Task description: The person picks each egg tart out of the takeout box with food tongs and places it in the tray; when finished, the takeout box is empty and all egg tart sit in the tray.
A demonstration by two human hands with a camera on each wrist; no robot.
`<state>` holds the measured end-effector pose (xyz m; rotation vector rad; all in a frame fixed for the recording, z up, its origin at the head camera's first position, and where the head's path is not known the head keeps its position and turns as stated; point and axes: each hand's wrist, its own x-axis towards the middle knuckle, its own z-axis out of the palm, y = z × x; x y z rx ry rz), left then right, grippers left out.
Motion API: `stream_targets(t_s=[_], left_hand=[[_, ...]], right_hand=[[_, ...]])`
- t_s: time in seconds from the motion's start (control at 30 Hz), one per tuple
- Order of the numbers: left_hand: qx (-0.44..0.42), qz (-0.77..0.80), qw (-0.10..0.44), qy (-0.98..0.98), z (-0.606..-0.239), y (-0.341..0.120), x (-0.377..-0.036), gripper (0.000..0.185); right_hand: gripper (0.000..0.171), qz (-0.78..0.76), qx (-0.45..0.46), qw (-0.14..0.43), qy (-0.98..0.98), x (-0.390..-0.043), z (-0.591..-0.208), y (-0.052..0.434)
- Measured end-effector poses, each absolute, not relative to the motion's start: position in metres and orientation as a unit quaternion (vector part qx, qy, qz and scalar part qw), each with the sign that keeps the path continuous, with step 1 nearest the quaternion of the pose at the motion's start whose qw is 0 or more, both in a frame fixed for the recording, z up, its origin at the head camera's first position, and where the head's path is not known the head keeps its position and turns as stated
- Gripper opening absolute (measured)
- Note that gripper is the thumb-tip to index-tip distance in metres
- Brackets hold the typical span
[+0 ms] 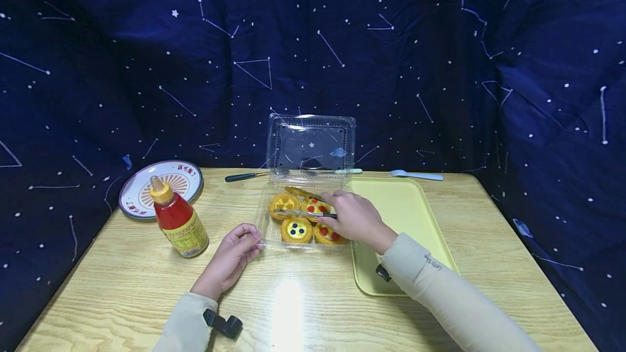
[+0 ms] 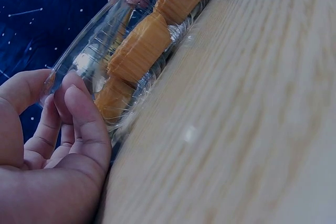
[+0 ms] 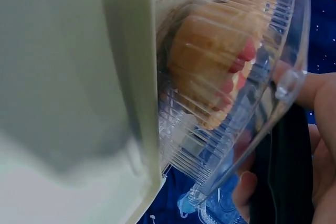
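- A clear plastic box (image 1: 309,200) sits in the middle of the wooden table (image 1: 303,308), with its lid (image 1: 311,145) standing open at the far side.
- Four little tarts (image 1: 296,229) lie inside the box: three with red dots and one, near and to the left, with blue dots.
- The right hand (image 1: 354,219) is over the right side of the box, right above the tarts.
- Its fingers are curled around metal tongs (image 1: 304,203). The tong arms are apart and point left over the far tarts.
- The tong tips are close to the far left tart (image 1: 285,202), but I cannot tell if they touch it.
- The left hand (image 1: 233,257) is at the near left corner of the box. Its thumb and fingers pinch the box edge there.
- The left wrist view shows those fingertips (image 2: 79,98) on the clear rim, with the tarts just past them.
- A yellow tray (image 1: 415,221) lies just to the right of the box, under the right arm.
- A red sauce bottle (image 1: 177,219) with a yellow cap stands to the left of the left hand.
- A round plate (image 1: 142,186) lies beyond the bottle, at the far left.
- A dark-handled tool (image 1: 244,176) lies at the far edge behind the box, and a pale blue fork (image 1: 417,175) lies at the far right.
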<state>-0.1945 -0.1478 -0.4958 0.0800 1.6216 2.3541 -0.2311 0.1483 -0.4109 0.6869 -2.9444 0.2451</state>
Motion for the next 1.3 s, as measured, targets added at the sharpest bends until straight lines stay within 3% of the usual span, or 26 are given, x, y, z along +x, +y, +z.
stream_targets(t_s=[0.9, 1.3], left_hand=[[0.031, 0.817, 0.147, 0.557, -0.497, -0.148, -0.193, 0.007], [0.034, 0.815, 0.142, 0.561, -0.497, -0.148, -0.195, 0.009]], right_hand=[[0.067, 0.075, 0.209, -0.009, -0.975, -0.237, -0.413, 0.137], [0.056, 0.073, 0.194, 0.007, -0.978, -0.24, -0.412, 0.135]])
